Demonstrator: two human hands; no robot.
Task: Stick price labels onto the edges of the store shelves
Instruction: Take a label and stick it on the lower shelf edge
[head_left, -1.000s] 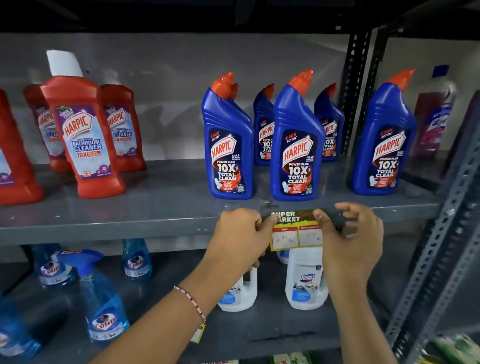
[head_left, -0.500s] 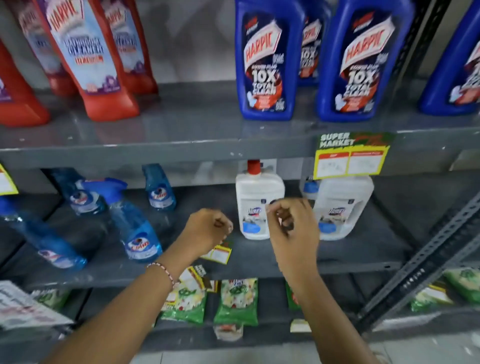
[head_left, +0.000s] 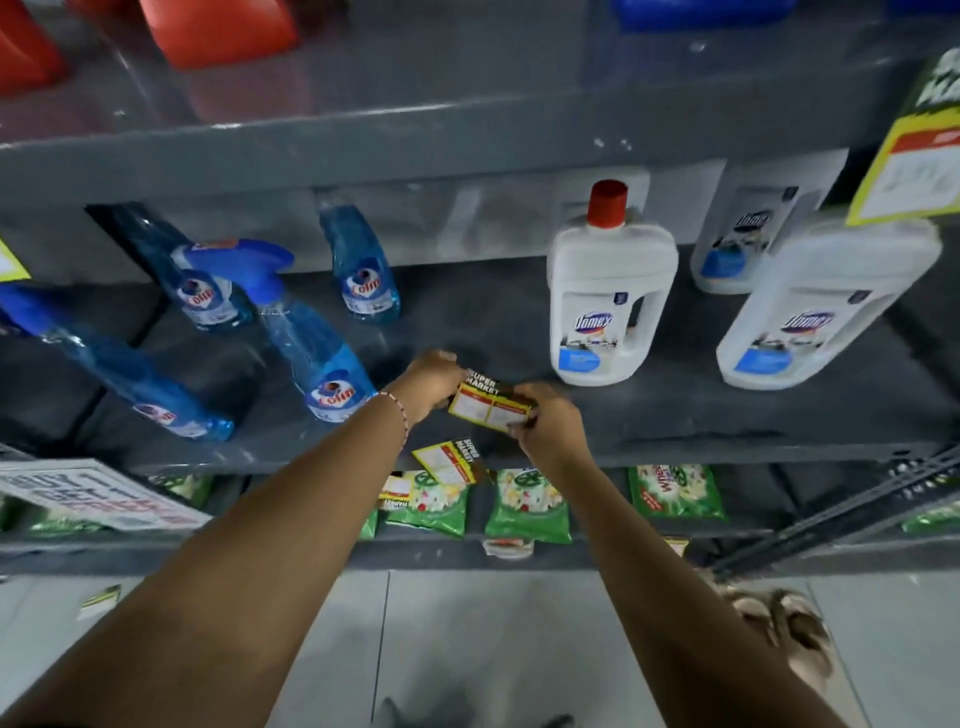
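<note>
Yellow price label (head_left: 489, 410), headed "SUPER MARKET", held flat between both hands above the middle grey shelf (head_left: 727, 415). Left hand (head_left: 434, 379) pinches its left edge; right hand (head_left: 548, 423) pinches its right edge. More labels (head_left: 447, 461) hang below the left hand; how they are held cannot be told. Another label (head_left: 914, 156) sits on the upper shelf edge (head_left: 363, 150), at right. Colin spray bottles (head_left: 322, 358) stand left on the middle shelf, white Domex bottles (head_left: 610, 306) right. Green packets (head_left: 527, 512) lie on the shelf below.
</note>
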